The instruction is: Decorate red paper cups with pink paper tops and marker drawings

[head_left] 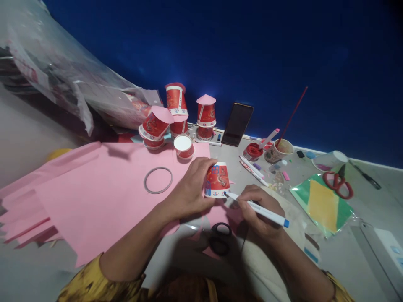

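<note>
My left hand [195,184] is wrapped round an upside-down red paper cup [219,178] above the table. The cup bears a gold dragon print, a blue window drawing, and small blue marks along its white rim band. In my right hand [261,212] is a white marker pen [267,213] with a blue end, its tip at the cup's white rim. Black-handled scissors [220,239] lie just below the cup, partly in shadow, on scraps of pink paper.
Pink paper sheets [103,193] spread at left, a grey ring [158,168] on top. Stacked red cups [176,100], a propped phone [237,124], a red paint jar [252,152] and a cup with a stick [279,152] stand behind. Red-handled scissors [338,184] lie at right.
</note>
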`<state>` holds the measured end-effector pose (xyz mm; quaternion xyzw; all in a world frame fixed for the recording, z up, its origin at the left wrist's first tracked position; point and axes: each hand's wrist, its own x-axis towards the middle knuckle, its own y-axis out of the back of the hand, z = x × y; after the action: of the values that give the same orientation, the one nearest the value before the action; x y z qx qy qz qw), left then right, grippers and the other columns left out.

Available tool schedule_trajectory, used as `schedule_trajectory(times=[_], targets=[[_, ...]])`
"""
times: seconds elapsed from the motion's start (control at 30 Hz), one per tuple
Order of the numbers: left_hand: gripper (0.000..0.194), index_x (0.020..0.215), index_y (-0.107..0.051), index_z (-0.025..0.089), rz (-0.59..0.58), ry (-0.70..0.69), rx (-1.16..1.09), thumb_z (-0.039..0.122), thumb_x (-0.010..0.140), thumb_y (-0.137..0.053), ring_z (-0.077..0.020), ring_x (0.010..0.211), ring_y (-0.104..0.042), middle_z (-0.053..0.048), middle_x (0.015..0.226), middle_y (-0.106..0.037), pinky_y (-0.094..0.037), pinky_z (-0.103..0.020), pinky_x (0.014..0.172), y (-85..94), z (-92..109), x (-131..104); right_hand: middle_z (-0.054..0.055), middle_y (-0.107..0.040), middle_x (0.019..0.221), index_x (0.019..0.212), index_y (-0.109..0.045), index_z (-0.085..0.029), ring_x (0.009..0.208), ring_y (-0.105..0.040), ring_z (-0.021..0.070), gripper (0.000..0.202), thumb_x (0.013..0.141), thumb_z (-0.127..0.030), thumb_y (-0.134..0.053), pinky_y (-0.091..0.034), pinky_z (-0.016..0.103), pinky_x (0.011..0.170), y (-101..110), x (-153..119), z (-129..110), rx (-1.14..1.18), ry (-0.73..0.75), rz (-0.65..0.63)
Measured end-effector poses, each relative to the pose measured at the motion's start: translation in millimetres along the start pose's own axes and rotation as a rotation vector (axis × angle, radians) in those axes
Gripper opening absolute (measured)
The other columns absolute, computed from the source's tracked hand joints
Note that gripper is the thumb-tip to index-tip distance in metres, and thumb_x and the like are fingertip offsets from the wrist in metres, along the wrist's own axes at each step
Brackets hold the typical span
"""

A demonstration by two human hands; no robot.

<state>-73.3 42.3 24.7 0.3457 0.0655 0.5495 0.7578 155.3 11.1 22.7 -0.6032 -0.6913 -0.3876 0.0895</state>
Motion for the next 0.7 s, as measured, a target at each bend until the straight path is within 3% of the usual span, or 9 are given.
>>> schedule_trajectory(times=[0.27, 0.7], targets=[[0.081, 0.144, -0.04, 0.026, 0.001, -0.027, 0.007, 0.02, 0.075, -0.082, -0.0341, 0.137, -0.052, -0.013, 0.143, -0.051, -0.048, -0.056, 0.116, -0.5, 0.6, -0.5, -0.001, -0.07, 0.07, 0.087, -0.065, -0.023, 0.06, -0.065, 0.0139, 0.012, 0.094, -0.013, -0.062, -0.05, 0.026, 0.059, 0.7, 0.0, 1.8, 0.012, 0.003, -0.027], [0.079, 0.143, -0.044, 0.026, -0.014, 0.019, -0.012, 0.028, 0.075, -0.085, -0.0364, 0.137, -0.053, -0.014, 0.143, -0.053, -0.047, -0.059, 0.117, -1.2, 4.8, 1.3, -0.001, -0.066, 0.069, 0.088, -0.065, -0.023, 0.06, -0.062, 0.0151, 0.013, 0.093, -0.012, -0.062, -0.048, 0.029, 0.059, -0.4, -4.3, 1.8, 0.055, 0.005, -0.015]])
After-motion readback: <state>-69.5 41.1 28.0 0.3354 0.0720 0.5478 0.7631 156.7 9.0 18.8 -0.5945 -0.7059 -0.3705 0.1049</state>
